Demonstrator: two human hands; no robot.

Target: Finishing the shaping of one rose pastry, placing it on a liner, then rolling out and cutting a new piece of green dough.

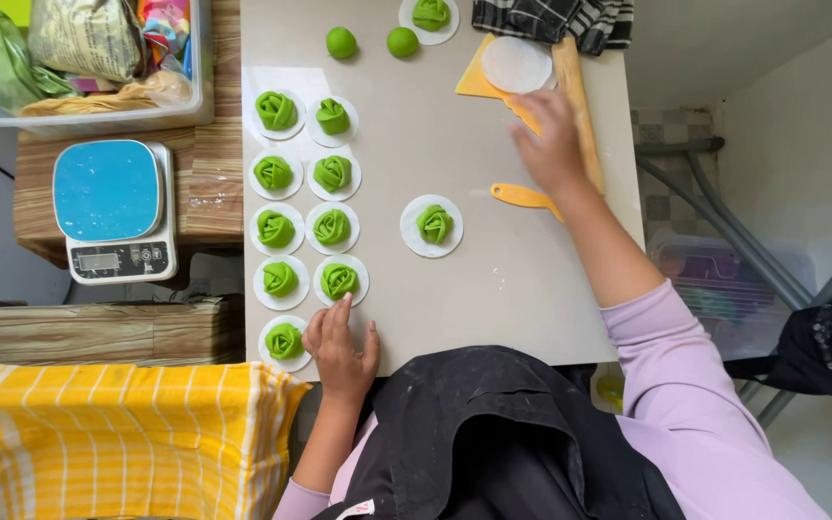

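A: Start at the fingers. What is the left hand (339, 349) doing?

B: It lies flat on the grey table (512, 289), fingers spread and loose, gripping nothing. The fingertips (342, 306) just reach the paper round under the nearest rose bun (340, 280), which sits at twelve o'clock from the hand. Another bun (284, 341) lies at nine o'clock, just beside the thumb.

A: And the right hand (551, 144)?

B: It is stretched far out, fingers half curled over the wooden rolling pin (578, 106). Whether they close on it I cannot tell; the hand is blurred. The flat white dough disc (516, 64) sits at eleven o'clock from it on a yellow board (475, 82), and a yellow scraper (524, 196) at six o'clock.

A: Why the neat layout?

B: I'd judge the finished buns (302, 173) stand in two columns, each on its own paper, so they stay apart. One lone bun (433, 224) sits mid-table. Two plain green dough balls (372, 42) wait at the far edge. The scale (116, 207) stands off the table, at ten o'clock from the left hand.
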